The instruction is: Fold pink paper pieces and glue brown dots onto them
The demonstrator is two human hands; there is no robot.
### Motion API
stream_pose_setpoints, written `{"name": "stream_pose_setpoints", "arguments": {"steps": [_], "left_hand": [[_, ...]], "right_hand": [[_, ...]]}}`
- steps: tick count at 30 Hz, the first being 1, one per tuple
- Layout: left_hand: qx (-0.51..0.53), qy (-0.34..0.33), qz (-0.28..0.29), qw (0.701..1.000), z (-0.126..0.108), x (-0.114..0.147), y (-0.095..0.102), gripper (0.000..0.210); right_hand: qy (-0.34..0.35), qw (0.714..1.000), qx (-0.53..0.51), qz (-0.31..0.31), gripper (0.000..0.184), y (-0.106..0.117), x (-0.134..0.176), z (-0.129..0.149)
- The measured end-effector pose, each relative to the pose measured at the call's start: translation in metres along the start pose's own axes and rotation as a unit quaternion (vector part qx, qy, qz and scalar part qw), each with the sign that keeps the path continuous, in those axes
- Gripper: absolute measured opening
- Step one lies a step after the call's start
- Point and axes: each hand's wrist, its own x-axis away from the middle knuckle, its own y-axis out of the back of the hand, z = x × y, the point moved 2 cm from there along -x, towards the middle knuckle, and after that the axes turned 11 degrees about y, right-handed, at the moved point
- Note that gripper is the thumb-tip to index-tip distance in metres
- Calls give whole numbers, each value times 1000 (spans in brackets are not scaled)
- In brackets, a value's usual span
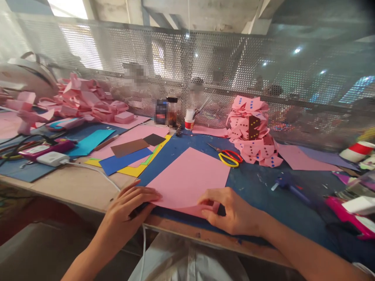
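A pink sheet of paper (190,177) lies on the blue mat at the table's near edge. My left hand (131,203) grips its left corner, fingers over the top and thumb at the near edge. Something dark shows partly beneath that palm; I cannot make out what. On the near right side my right hand (225,210) pinches the sheet's edge between thumb and fingers, and the paper curls up slightly there. Just beyond the sheet's right corner rest scissors (230,158) with red and yellow handles.
Coloured paper pieces (129,152) lie left of the sheet. A stack of dotted pink paper pieces (249,132) rises at the back right, with a glue gun (290,187) nearer. Power strips (48,148) with cables, a pink paper heap (84,101) and a cup (189,121) stand around; perforated metal screen (216,66) behind.
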Motion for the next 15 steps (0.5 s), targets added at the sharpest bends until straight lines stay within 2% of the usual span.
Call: {"name": "stream_pose_setpoints", "arguments": {"steps": [5, 8, 11, 15], "left_hand": [[3, -6, -23, 1000, 4, -2, 3, 18], [1, 18, -42, 999, 10, -2, 9, 20], [16, 41, -39, 998, 15, 0, 14, 21], [33, 36, -37, 998, 17, 8, 20, 20]], "right_hand": [[48, 997, 66, 7, 20, 1, 1, 1], [57, 991, 121, 16, 21, 9, 1, 1], [48, 986, 152, 52, 19, 18, 2, 8], [24, 983, 160, 87, 17, 24, 10, 28]]}}
